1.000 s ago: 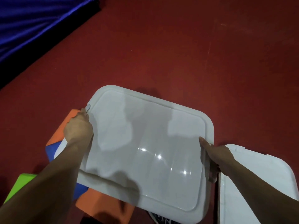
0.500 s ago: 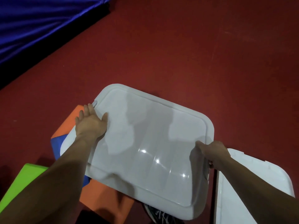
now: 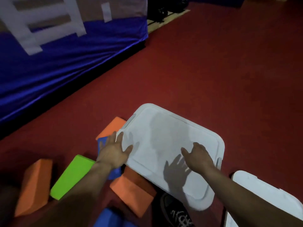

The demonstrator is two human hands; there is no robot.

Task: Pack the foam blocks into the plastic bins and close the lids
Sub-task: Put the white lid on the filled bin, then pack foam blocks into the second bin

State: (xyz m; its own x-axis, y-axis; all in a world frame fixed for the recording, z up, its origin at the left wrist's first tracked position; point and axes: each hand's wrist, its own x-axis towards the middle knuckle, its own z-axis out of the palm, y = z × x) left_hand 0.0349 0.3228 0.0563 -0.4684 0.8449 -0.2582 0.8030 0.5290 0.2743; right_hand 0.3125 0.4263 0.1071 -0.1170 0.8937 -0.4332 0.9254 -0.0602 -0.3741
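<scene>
A white plastic lid (image 3: 172,141) lies flat over a bin on the red floor; the bin's body is hidden beneath it. My left hand (image 3: 114,151) hovers with spread fingers at the lid's left edge. My right hand (image 3: 199,155) is spread above the lid's right half, casting a shadow on it. Foam blocks lie on the floor to the left: an orange one (image 3: 113,127) behind the lid, a blue one (image 3: 114,172) under my left wrist, a green one (image 3: 72,176), an orange one (image 3: 132,192) at the lid's near edge and another orange one (image 3: 32,185) far left.
A second white lid (image 3: 265,199) lies at the lower right. A black shoe (image 3: 177,213) stands below the bin. Another blue block (image 3: 109,218) sits at the bottom edge. A blue mat (image 3: 57,63) with a white frame (image 3: 41,18) fills the upper left.
Both hands have let go of the lid's edges and now hover spread over it. The camera has tilted up, so the lid sits lower in view and more blocks show.
</scene>
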